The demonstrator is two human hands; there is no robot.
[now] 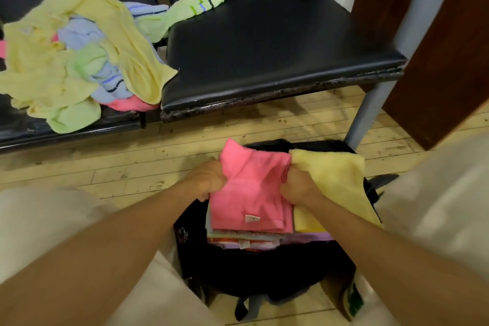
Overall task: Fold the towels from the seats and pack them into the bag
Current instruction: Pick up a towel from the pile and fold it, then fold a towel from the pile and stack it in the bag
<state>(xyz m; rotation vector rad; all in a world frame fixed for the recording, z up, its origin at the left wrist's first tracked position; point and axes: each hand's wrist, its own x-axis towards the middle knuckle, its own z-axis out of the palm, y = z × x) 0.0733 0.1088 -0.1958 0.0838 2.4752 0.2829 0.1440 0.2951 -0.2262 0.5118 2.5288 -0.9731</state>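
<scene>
Both hands are down over the open black bag point(264, 270) on the floor between my knees, and each one has a hold of the folded pink towel point(248, 193). From my view the left hand point(207, 178) has its fingers curled tight round the towel's left edge, and the right hand point(297, 188) grips the right edge the same way, knuckles up. That pink towel sits on top of a stack of folded towels point(238, 239) already inside the bag; I can see layered edges of pale green, orange and lilac below it, and a small white tag near its lower edge. Just beside it on the right, a folded yellow towel point(336, 180) lies in the bag too, touching the pink one and draping over the bag's right rim. Beyond the bag runs a row of black padded seats point(264, 47). On the left seat lies a loose heap of unfolded towels point(79, 55): yellow on top, with blue, green and pink ones tangled under it, and one striped green towel point(195, 6) trailing across onto the back of the right seat. Worn wooden floor point(105, 167) boards show between the seats and the bag, and a dark brown wooden panel point(436, 47) stands at the right.
</scene>
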